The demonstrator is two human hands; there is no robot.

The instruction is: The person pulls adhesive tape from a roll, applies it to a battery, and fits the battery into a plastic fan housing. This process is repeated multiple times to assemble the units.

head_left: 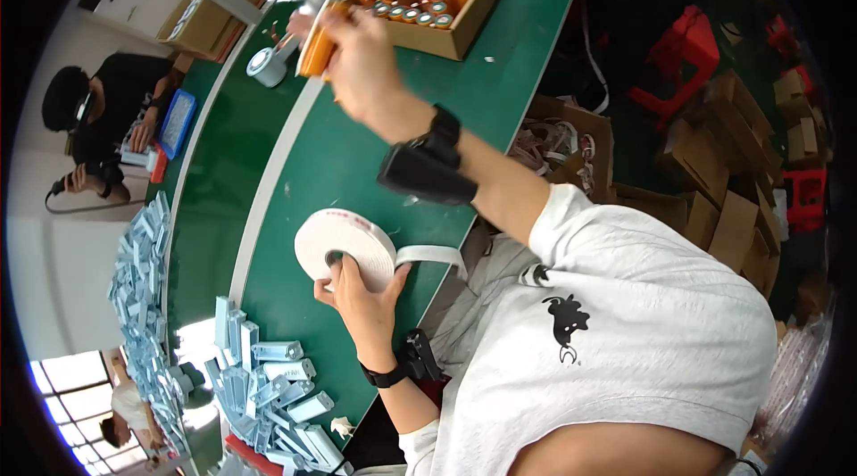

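Observation:
My right hand [366, 66] is closed around an orange battery pack [318, 52] at the far side of the bench, with a thin white edge along it. Motion blurs the hand and pack somewhat. Close to me, a wide roll of white tape [335, 231] lies on the green bench. My left hand [364, 302] grips this roll, its fingertips at the core and its thumb by the outer edge. A loose tape end [433, 254] runs from the roll over the bench edge. Beside my right hand stands a cardboard box [460, 30] filled with orange battery cells.
Light blue slim boxes [268, 387] lie heaped at the near left, with another heap [138, 289] beyond the pale rail [268, 182]. A small grey-blue spool [266, 67] sits by that rail. A co-worker [107, 119] sits opposite. Cartons [705, 155] and red stools [683, 57] occupy the floor at right.

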